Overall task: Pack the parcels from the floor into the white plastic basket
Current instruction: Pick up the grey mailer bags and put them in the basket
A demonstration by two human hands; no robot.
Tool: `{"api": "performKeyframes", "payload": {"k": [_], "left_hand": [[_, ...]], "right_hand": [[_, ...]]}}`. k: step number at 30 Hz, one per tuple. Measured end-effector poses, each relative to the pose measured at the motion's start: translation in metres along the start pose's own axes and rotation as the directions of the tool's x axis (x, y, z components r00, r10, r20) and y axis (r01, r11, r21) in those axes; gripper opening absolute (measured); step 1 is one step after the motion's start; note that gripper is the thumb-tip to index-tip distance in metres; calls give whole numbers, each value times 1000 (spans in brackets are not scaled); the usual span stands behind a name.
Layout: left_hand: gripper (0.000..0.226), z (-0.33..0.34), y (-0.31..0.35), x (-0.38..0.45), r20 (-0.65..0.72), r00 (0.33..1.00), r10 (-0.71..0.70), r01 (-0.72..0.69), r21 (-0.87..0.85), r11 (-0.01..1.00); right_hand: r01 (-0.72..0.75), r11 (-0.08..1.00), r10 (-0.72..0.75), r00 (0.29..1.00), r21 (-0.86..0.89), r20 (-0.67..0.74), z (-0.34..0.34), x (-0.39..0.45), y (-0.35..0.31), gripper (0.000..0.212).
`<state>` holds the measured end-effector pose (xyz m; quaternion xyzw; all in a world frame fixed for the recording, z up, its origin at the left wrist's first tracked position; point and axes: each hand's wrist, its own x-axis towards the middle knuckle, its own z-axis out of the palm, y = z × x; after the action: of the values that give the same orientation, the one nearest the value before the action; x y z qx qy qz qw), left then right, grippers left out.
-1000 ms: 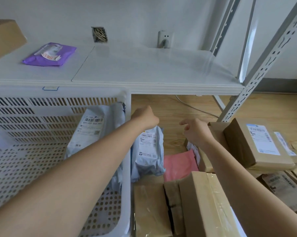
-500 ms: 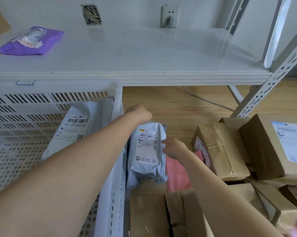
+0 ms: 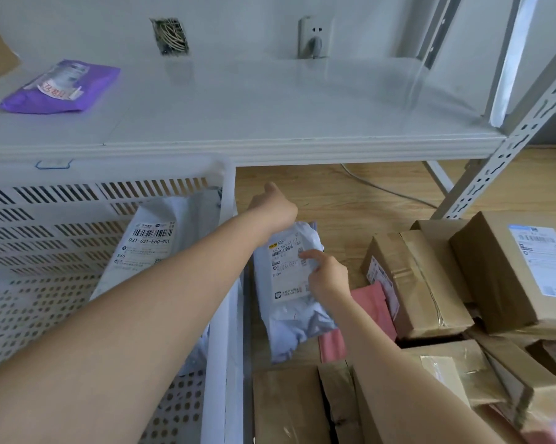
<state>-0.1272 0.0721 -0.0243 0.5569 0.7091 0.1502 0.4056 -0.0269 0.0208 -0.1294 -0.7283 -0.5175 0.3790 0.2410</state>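
A pale blue poly-bag parcel (image 3: pixel 294 318) with a white label leans on the floor against the outside of the white plastic basket (image 3: pixel 227 200). My left hand (image 3: pixel 275 209) is closed over the parcel's top edge, thumb pointing up. My right hand (image 3: pixel 328 278) lies on the label and pinches the parcel's right edge. Inside the basket, a white poly-bag parcel (image 3: pixel 148 251) with a barcode label leans on the right wall, and my left forearm crosses above it.
A pink bag (image 3: pixel 374 304) lies under the blue parcel. Several taped cardboard boxes (image 3: pixel 411 283) crowd the floor to the right and front. A white shelf board (image 3: pixel 270 116) with a purple packet (image 3: pixel 62 88) overhangs the basket. A slotted steel upright (image 3: pixel 507 145) stands on the right.
My right hand came down and left from above the boxes onto the blue parcel's label and edge. My left hand stayed at the parcel's top.
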Motion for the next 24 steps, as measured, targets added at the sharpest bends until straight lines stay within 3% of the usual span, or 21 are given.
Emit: {"api": "performKeyframes", "payload": {"k": [4,10,15,18,24], "left_hand": [[61,-7,5,-13,6,998,60,-59,-42,997],[57,-25,5,-46,48,981,186,-181,-87,980],[55,-39,0,-68,26,963,269,-265,-113,958],[56,-50,1,-80,91,943,320,-303,-159,940],[59,-77,10,-104,35,888,458,-426,-309,850]], "right_hand": [[70,995,-60,991,77,-118,-22,-16,-9,51],[120,959,-18,929,255,-370,-64,-47,-27,52],[244,894,-36,875,376,-483,-84,-76,-57,49],[338,847,-73,838,409,-541,-103,-95,-80,50],[452,775,-165,819,442,-549,-134,-130,-126,41]]}}
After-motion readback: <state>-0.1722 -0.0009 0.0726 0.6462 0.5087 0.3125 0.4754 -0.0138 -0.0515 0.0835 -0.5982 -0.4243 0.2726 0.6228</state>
